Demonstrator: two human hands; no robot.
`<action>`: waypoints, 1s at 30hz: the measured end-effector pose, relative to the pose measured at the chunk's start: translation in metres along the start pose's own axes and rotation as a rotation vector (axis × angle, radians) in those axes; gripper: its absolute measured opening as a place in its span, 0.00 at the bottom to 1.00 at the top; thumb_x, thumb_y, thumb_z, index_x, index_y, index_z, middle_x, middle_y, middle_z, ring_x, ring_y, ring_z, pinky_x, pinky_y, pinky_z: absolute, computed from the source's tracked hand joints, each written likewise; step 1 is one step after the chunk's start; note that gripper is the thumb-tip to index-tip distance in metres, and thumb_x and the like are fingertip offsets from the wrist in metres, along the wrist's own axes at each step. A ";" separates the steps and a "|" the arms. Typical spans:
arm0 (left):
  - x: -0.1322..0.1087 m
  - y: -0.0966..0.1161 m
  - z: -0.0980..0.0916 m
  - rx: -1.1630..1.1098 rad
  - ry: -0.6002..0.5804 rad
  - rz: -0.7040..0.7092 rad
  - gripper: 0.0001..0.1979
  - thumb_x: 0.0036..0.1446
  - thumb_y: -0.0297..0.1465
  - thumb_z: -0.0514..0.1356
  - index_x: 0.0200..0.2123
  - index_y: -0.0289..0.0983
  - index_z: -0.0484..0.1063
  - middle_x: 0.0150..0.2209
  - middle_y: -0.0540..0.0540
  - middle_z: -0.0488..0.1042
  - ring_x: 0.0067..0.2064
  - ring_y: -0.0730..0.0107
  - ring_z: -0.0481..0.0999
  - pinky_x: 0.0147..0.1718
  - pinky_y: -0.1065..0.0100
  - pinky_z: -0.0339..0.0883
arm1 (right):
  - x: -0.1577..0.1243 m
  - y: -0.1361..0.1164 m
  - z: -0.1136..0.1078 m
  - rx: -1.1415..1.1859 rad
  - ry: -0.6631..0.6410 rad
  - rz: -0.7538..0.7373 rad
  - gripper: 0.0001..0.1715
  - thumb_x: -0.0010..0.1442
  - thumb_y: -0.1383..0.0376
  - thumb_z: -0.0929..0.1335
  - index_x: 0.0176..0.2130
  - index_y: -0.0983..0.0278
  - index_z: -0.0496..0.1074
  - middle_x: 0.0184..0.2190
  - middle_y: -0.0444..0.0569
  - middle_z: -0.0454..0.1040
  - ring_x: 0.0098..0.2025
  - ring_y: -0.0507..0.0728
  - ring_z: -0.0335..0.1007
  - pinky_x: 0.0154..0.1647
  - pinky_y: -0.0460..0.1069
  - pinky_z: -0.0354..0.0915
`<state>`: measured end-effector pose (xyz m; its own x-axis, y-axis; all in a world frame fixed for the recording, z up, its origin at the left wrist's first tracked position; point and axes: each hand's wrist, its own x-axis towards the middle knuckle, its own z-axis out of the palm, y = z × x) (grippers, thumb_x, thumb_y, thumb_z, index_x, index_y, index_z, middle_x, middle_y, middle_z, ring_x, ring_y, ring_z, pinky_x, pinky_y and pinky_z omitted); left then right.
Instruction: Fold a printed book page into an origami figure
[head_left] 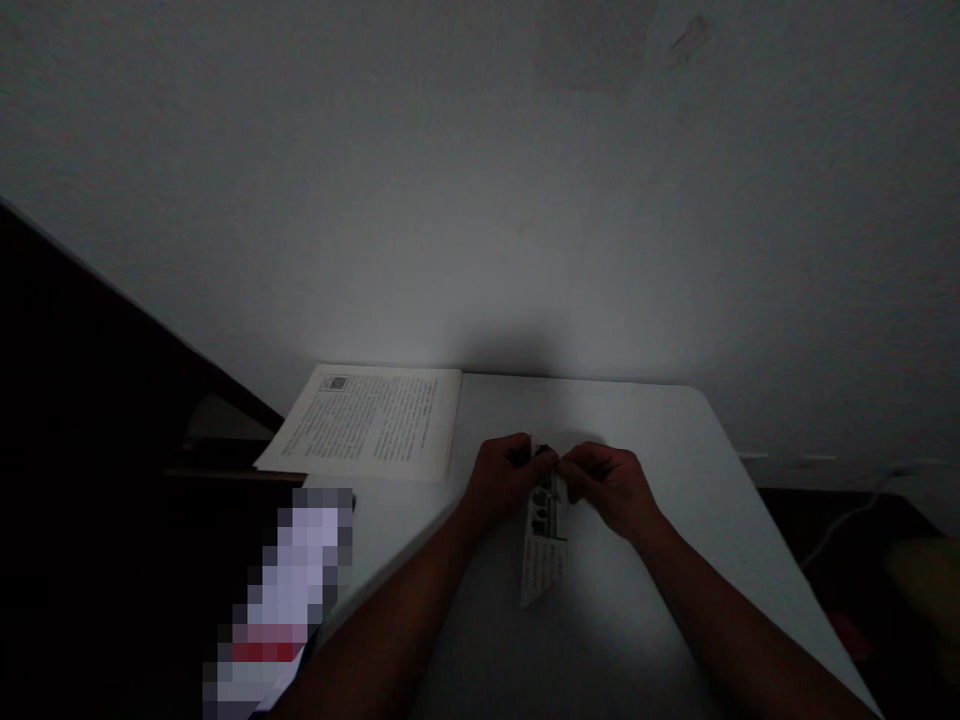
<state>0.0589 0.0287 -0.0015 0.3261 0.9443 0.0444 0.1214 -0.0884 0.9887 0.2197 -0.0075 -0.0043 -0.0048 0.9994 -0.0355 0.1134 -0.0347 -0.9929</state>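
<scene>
A narrow strip of folded printed paper [546, 560] hangs between my hands above the white table, its lower end slanting to a point. Dark pictures and lines of print show on its face. My left hand [510, 470] is closed, with thumb and fingers pinching the paper near its top. From the other side my right hand [607, 485] pinches at the upper right edge of the same paper. The fingertips of both hands nearly meet there, and they cover the paper's top end.
A stack of printed sheets [382, 420] lies at the table's back left corner. A pixelated bright screen-like shape [292, 570] is at the left edge. The table [637, 410] stands against a grey wall [480, 200]. A pale cable [847, 520] runs at the right.
</scene>
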 end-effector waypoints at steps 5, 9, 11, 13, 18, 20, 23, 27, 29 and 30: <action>-0.002 0.000 0.004 -0.112 0.012 -0.015 0.09 0.50 0.35 0.62 0.31 0.34 0.74 0.23 0.51 0.70 0.25 0.75 0.67 0.24 0.74 0.61 | 0.002 -0.001 0.000 -0.046 -0.008 -0.009 0.17 0.48 0.53 0.72 0.24 0.65 0.70 0.14 0.42 0.68 0.17 0.49 0.61 0.18 0.44 0.58; -0.004 0.001 0.006 -0.199 0.012 -0.059 0.11 0.50 0.36 0.61 0.32 0.34 0.75 0.23 0.51 0.71 0.24 0.75 0.68 0.23 0.74 0.61 | 0.004 0.000 0.001 -0.010 -0.012 -0.003 0.18 0.47 0.53 0.72 0.23 0.65 0.70 0.14 0.41 0.68 0.17 0.49 0.63 0.18 0.44 0.59; -0.002 0.002 0.005 -0.229 0.017 -0.053 0.12 0.51 0.37 0.61 0.34 0.34 0.75 0.23 0.51 0.71 0.24 0.76 0.68 0.23 0.74 0.61 | 0.004 0.001 0.000 0.022 -0.022 0.003 0.18 0.47 0.53 0.73 0.23 0.65 0.70 0.15 0.42 0.68 0.17 0.49 0.63 0.18 0.44 0.60; 0.001 0.003 -0.001 -0.254 0.087 -0.022 0.13 0.53 0.38 0.60 0.36 0.34 0.74 0.22 0.51 0.70 0.23 0.77 0.67 0.23 0.74 0.61 | 0.003 0.002 -0.001 0.040 -0.037 0.009 0.18 0.47 0.53 0.73 0.24 0.65 0.70 0.15 0.42 0.68 0.17 0.49 0.63 0.18 0.44 0.60; 0.009 0.000 -0.015 -0.237 0.216 0.034 0.14 0.57 0.39 0.56 0.38 0.34 0.71 0.21 0.52 0.68 0.21 0.78 0.66 0.22 0.74 0.60 | 0.002 0.006 -0.007 0.061 0.025 -0.004 0.17 0.49 0.54 0.72 0.24 0.65 0.71 0.14 0.42 0.69 0.16 0.49 0.62 0.17 0.45 0.59; 0.008 -0.002 -0.015 -0.179 0.135 0.064 0.12 0.58 0.37 0.55 0.39 0.34 0.70 0.24 0.51 0.70 0.23 0.78 0.67 0.25 0.74 0.63 | 0.004 0.009 -0.010 0.109 0.082 -0.034 0.16 0.50 0.55 0.72 0.25 0.65 0.71 0.14 0.42 0.69 0.16 0.49 0.62 0.18 0.45 0.59; 0.005 -0.007 -0.010 -0.065 0.013 0.167 0.16 0.57 0.30 0.55 0.50 0.37 0.65 0.34 0.48 0.72 0.29 0.77 0.69 0.31 0.73 0.65 | 0.008 0.015 -0.013 0.212 0.150 -0.067 0.14 0.51 0.56 0.72 0.25 0.65 0.71 0.14 0.42 0.68 0.16 0.49 0.61 0.17 0.45 0.58; 0.001 -0.011 -0.004 0.192 -0.061 0.457 0.28 0.49 0.24 0.60 0.54 0.45 0.65 0.51 0.42 0.64 0.45 0.68 0.68 0.38 0.68 0.66 | 0.011 0.019 -0.016 0.286 0.136 -0.046 0.14 0.50 0.57 0.72 0.25 0.65 0.71 0.14 0.41 0.68 0.15 0.49 0.60 0.17 0.45 0.57; 0.000 -0.010 -0.003 0.275 -0.061 0.582 0.23 0.47 0.23 0.63 0.47 0.46 0.72 0.55 0.43 0.59 0.51 0.62 0.64 0.42 0.65 0.65 | 0.011 0.017 -0.015 0.265 0.087 -0.031 0.14 0.50 0.56 0.73 0.26 0.65 0.72 0.15 0.41 0.68 0.16 0.49 0.61 0.17 0.45 0.58; -0.001 -0.010 -0.003 0.299 -0.047 0.623 0.19 0.46 0.23 0.64 0.43 0.46 0.75 0.55 0.44 0.59 0.52 0.60 0.63 0.42 0.64 0.65 | 0.010 0.016 -0.015 0.243 0.061 -0.024 0.14 0.50 0.56 0.72 0.27 0.65 0.72 0.16 0.42 0.69 0.17 0.49 0.62 0.18 0.46 0.59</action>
<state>0.0546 0.0295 -0.0105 0.4583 0.6752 0.5780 0.1499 -0.6997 0.6985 0.2363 0.0020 -0.0187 0.0561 0.9984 -0.0117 -0.1285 -0.0044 -0.9917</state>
